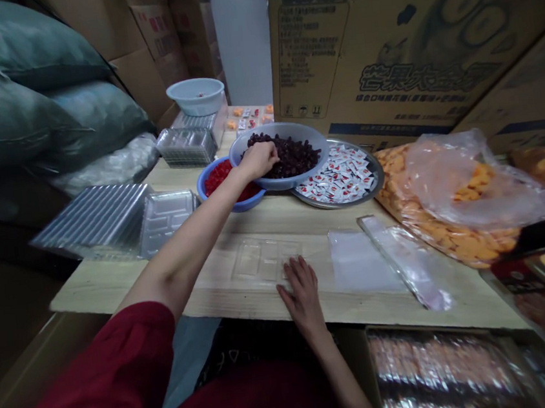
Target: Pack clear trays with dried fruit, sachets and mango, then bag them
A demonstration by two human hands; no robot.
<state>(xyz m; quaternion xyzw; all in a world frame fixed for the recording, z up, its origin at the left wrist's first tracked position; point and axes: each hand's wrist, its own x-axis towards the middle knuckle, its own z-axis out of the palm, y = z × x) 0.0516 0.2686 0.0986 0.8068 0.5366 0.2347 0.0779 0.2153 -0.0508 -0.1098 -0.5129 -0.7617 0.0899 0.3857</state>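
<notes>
My left hand (260, 160) reaches into a pale bowl of dark pieces (297, 156), its fingers curled together at the left part of the heap; what they hold is hidden. Under that bowl's left side sits a blue bowl of red pieces (218, 174), partly covered by my forearm. Flat on the table, a clear compartment tray (261, 259) shows no contents. My right hand (301, 285) rests at the tray's right edge, fingers extended. A round metal tray of small printed packets (342, 174) stands partly behind the dark pieces' bowl.
Stacked clear trays (93, 216) lie left on the wooden table (258, 299). A clear sheet stack (364, 262) and long plastic sleeve (402, 262) lie right, near bagged orange pieces (448, 211). Large cartons (324, 49) stand behind; an open box of packages (440, 368) sits below.
</notes>
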